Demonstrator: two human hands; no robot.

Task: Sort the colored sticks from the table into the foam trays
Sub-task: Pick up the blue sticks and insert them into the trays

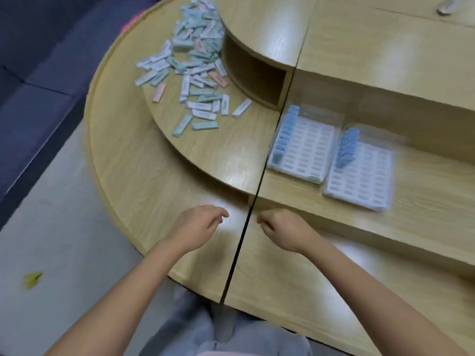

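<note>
Tiers of pale wood form the table (133, 163), and two white foam trays stand side by side on its lower right shelf, each in a clear cover. Along the far-left edge of the left tray (308, 145) runs one column of blue sticks (284, 134); its other slots look unfilled. The right tray (365, 181) holds one shorter row of blue sticks (347, 147) standing upright at its left edge. On the raised curved tier to the left lies one loose pile of sticks (198, 60) in white, pale blue, mint and pink, too many and too blurred to count. Two bare hands hover over the near edge, well apart from the trays: the left hand (198, 224) and the right hand (282, 232), both with loosely curled fingers that hold nothing.
</note>
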